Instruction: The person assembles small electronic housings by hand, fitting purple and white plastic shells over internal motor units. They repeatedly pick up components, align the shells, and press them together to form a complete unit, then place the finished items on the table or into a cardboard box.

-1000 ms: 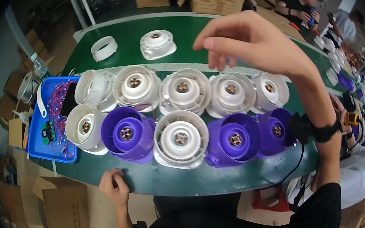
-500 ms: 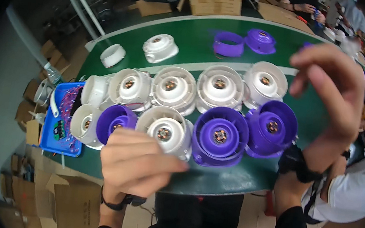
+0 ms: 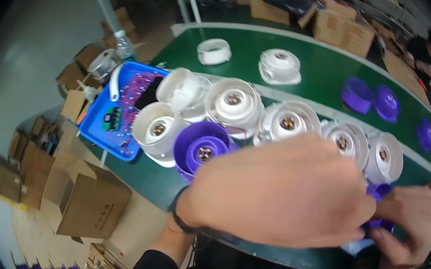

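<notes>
My left hand (image 3: 283,194) stretches across the front of the table with its back toward me, fingers curled and mostly hidden at its right end. My right hand (image 3: 412,223) faces it, bent around the side of a purple fan housing (image 3: 379,191) that shows only in part between the hands. What the left fingers hold, if anything, is hidden. Behind the left wrist sits another purple fan housing (image 3: 200,146), open side up, copper coils at its centre. Several white fan housings stand about it, among them one at left (image 3: 158,130) and one behind (image 3: 234,102).
A blue tray (image 3: 94,138) at left holds coloured wires, a green circuit board (image 3: 112,119) and a white handle-shaped part (image 3: 114,83). Farther back lie a white ring (image 3: 214,52), a white housing (image 3: 280,67) and purple parts (image 3: 357,95). Cardboard boxes (image 3: 94,200) stand on the floor. Another person (image 3: 424,55) sits far right.
The view has swung right, so the table's things appear shifted. My left hand has crossed rightward over the front housings. My right hand has come down from the air to the purple housing.
</notes>
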`<state>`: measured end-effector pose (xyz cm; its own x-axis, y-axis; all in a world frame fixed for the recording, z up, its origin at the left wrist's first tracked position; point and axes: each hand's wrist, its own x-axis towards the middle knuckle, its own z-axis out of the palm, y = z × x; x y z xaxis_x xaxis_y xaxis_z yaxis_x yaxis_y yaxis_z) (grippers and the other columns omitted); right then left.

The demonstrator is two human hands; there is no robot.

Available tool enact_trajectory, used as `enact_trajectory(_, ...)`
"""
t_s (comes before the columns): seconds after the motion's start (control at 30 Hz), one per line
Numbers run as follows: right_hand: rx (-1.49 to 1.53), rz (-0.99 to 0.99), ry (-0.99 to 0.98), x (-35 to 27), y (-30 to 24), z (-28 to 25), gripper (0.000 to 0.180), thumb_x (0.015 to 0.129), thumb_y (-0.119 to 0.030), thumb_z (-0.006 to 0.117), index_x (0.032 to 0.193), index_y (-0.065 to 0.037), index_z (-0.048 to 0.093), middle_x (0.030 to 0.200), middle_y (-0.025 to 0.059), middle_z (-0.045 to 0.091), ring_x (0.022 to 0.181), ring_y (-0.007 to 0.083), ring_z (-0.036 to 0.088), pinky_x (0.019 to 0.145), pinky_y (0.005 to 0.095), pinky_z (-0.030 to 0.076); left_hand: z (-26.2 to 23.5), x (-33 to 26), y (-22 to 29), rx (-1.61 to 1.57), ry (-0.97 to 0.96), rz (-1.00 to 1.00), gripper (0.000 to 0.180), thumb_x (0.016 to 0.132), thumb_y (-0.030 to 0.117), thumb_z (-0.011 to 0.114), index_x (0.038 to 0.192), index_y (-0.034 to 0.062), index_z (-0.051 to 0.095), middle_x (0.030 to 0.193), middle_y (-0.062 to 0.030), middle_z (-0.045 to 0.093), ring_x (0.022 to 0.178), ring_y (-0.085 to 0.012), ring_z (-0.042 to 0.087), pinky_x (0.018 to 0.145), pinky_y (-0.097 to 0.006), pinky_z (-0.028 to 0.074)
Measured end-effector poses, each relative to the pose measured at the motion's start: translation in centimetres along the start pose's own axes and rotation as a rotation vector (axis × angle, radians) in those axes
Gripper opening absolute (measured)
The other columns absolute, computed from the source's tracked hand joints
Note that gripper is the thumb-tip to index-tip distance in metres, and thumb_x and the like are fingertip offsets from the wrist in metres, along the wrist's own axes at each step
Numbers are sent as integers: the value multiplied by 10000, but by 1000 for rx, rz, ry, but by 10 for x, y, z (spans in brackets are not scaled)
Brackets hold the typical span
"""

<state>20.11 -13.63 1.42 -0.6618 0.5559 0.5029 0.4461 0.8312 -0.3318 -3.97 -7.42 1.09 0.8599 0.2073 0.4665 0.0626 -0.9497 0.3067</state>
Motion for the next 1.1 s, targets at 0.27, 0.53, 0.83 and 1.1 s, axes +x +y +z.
enact_trajectory(0.27, -30, 148, -89, -2, 1, 22, 161, 763, -90, 723, 891, -14, 661, 738, 114, 644, 636, 327, 632, 571, 400, 491, 8, 9, -30, -190, -104, -102, 351, 773, 66, 730, 1096, -17, 623, 907, -174, 671, 784, -288, 675, 688, -348, 541)
enact_trajectory(0.53, -113, 206, -400, 8, -9, 73, 299, 704, -160, 782, 895, 13, 630, 780, 165, 646, 751, 351, 666, 658, 439, 517, -9, -10, -16, -59, -217, -298, 325, 799, 167, 715, 1045, -24, 621, 942, -157, 685, 848, -274, 685, 729, -347, 536)
enact_trajectory(0.83, -242, 243, -392, 16, 11, 102, 252, 767, -228, 729, 939, -59, 656, 727, 156, 653, 727, 364, 662, 638, 451, 513, -20, -39, -28, -18, -214, -233, 338, 814, 232, 729, 1036, -6, 640, 961, -150, 689, 852, -252, 688, 745, -338, 543)
enact_trajectory(1.1, -252, 228, -345, 21, 20, 110, 146, 775, -181, 714, 867, -72, 684, 641, 129, 628, 651, 336, 647, 591, 417, 500, -29, -41, -31, 94, -197, -297, 380, 809, 210, 732, 1095, -15, 623, 966, -142, 696, 858, -251, 690, 754, -336, 542)
